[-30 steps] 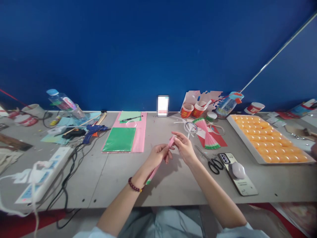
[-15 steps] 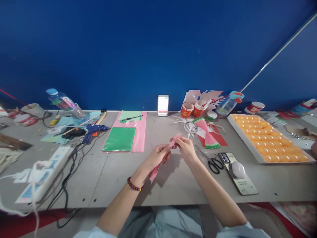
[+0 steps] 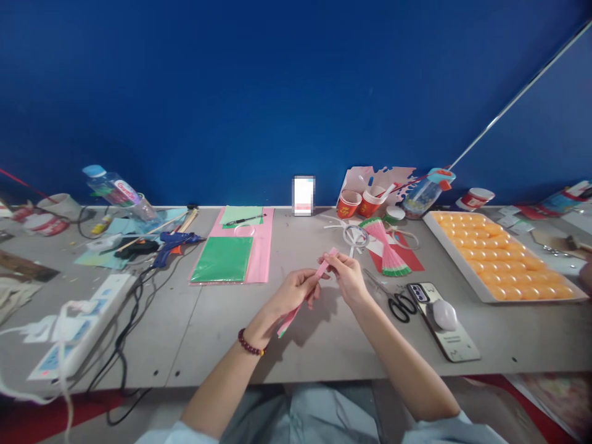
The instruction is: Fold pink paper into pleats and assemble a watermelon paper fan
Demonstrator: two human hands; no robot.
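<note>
A narrow folded strip of pink paper point(image 3: 289, 320) slants between my hands above the grey table, with a bit of green at its lower end. My left hand point(image 3: 296, 293) is closed around its middle, hiding part of it. At the upper end, my right hand point(image 3: 346, 274) pinches the strip between thumb and fingers. To the right of my right hand lie black-handled scissors point(image 3: 401, 306). Beyond them a pleated pink and green paper fan point(image 3: 387, 250) rests on red paper point(image 3: 414, 254).
Right: phone point(image 3: 456, 342) with a white mouse-like object on it, tray of orange balls point(image 3: 509, 259). Behind: red paper cups point(image 3: 349, 203), a lit screen point(image 3: 303, 196). Left: green paper pack point(image 3: 222, 260), blue glue gun point(image 3: 173, 248), power strip point(image 3: 87, 327), black cables point(image 3: 124, 336), tilted bottle point(image 3: 115, 188).
The strip has turned slightly in my hands, so green now shows at its lower end. My hands have stayed in nearly the same place.
</note>
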